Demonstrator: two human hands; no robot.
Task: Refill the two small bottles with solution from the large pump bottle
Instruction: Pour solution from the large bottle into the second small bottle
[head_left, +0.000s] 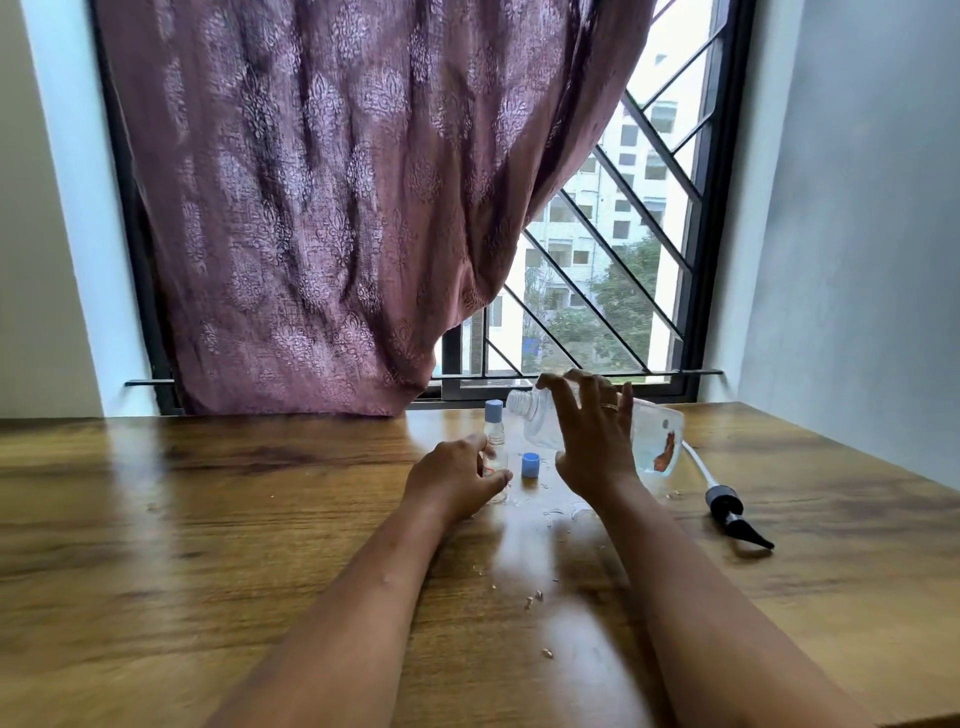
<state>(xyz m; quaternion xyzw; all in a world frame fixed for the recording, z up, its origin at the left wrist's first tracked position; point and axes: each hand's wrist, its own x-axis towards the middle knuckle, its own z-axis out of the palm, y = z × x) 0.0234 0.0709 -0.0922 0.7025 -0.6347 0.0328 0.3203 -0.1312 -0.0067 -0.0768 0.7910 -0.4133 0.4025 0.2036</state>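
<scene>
While the right hand (592, 441) grips the tilted, wet-slippery large bottle (597, 431) mid-body, left hand (457, 480) fingers clasp the light, tippy uncapped small bottle (497, 467).

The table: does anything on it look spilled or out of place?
Yes. Clear droplets lie on the table near the blue cap, and crumbs closer in. The pump lies on its side, out of the tilted big bottle.

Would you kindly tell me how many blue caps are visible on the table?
2. One blue cap sits on the small bottle standing behind the left hand; the other, loose cap rests on the table between both hands. None seems hidden.
</scene>
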